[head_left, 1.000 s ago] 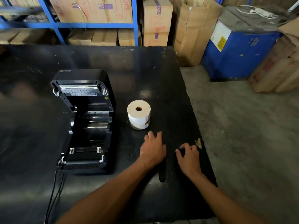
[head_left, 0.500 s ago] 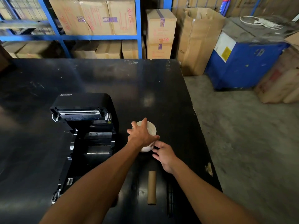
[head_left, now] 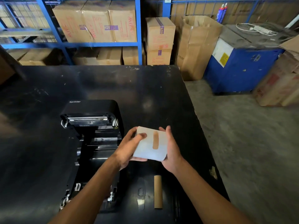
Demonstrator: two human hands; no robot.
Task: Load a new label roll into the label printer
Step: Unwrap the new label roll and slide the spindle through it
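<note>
White label roll (head_left: 151, 143), centre frame, lifted off the black table (head_left: 145, 88), clamped between left hand (head_left: 129, 149) and right hand (head_left: 171, 151) at its flat ends. Likely light, firm; outer wrap sealed by a brown tape strip (head_left: 155, 140). Open printer (head_left: 92, 143) just left, bay empty. Empty cardboard tube (head_left: 158, 191) lower centre. Table edge close at right; bare room above.
</note>
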